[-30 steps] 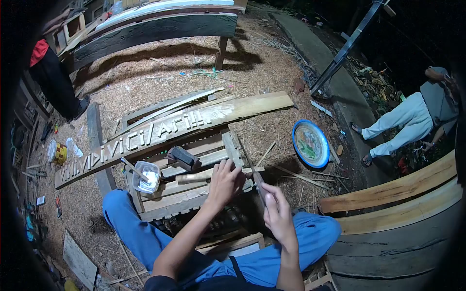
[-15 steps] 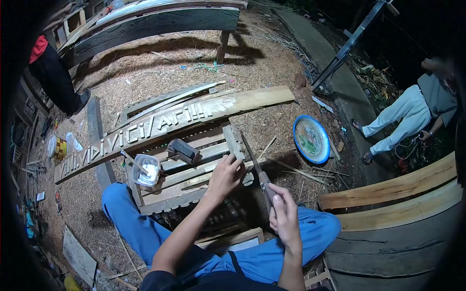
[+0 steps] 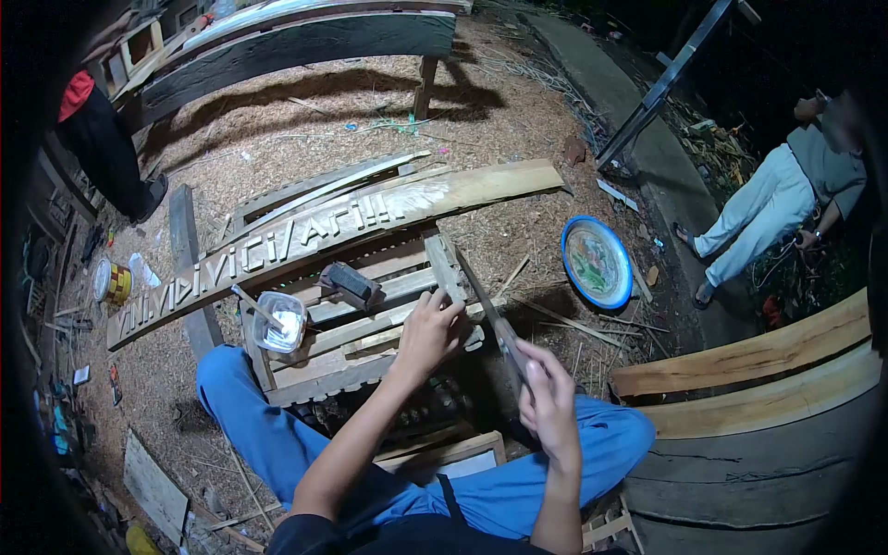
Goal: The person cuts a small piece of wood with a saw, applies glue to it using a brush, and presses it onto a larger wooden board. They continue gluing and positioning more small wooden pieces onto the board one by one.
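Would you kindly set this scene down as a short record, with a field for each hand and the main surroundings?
Left hand: fingers bent at a wooden strip; grip unclear
Right hand: closed around a long tool
Slatted stand: bears a dark block and a clear tub with white stuff inside
Beyond stand: lettered board
Right of stand: blue-rimmed tray
Others: person in pale trousers, right; person in dark trousers, upper left

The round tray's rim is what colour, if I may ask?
The tray's rim is blue, best seen in the head view.
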Demonstrator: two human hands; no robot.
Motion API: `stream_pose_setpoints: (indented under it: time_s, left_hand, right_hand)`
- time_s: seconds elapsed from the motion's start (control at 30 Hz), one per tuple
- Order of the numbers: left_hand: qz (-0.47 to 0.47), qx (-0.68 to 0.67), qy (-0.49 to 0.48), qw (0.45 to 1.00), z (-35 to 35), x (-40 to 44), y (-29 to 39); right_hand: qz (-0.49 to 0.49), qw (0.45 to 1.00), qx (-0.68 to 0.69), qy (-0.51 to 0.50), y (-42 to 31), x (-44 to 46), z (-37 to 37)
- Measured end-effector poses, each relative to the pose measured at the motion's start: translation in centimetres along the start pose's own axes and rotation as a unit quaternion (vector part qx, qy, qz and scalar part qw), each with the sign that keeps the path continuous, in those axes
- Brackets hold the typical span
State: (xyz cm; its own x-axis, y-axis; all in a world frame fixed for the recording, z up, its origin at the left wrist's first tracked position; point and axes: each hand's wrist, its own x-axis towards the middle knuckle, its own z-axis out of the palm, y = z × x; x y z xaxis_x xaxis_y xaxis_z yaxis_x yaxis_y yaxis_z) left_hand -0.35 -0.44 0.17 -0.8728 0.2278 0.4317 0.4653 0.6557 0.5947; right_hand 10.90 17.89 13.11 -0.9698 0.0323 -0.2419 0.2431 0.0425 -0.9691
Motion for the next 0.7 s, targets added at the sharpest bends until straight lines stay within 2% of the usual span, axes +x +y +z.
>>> stream_pose_setpoints:
  time_s: [0.1,0.13,0.33,0.43,0.5,0.53,0.63,0.67,0.7]
  left_hand:
    - [-0.012,0.011,-0.005,1.000,0.1,0.0,0.3]
    - [-0.023,0.027,-0.017,0.999,0.0,-0.1,0.4]
    - [-0.039,0.019,-0.010,0.999,0.1,-0.1,0.1]
    - [-0.020,0.008,0.022,1.000,0.1,0.0,0.0]
    - [-0.028,0.018,0.010,0.999,-0.1,0.0,0.1]
    - [-0.035,0.027,0.000,0.999,-0.2,-0.1,0.3]
    - [-0.030,0.014,0.024,0.999,0.2,-0.1,-0.1]
    - [-0.034,0.014,0.018,0.999,0.3,-0.2,-0.1]
    - [-0.036,0.012,0.021,0.999,0.2,-0.1,0.0]
  right_hand:
    - [-0.044,0.998,0.049,0.014,2.5,5.2,1.6]
    - [-0.019,0.997,0.069,0.004,2.3,5.3,1.3]
    - [0.000,1.000,0.021,0.008,0.6,-1.1,-0.4]
    - [-0.006,1.000,0.000,0.005,1.9,0.4,0.7]
    - [-0.139,0.983,-0.120,0.028,3.1,3.7,2.3]
    - [-0.078,0.994,-0.072,0.021,2.4,4.1,2.7]
    - [-0.092,0.988,-0.121,0.009,1.6,3.0,1.6]
    - [-0.012,0.999,-0.038,-0.011,0.7,1.0,0.9]
    - [-0.002,0.999,-0.032,0.000,0.3,-0.5,0.5]
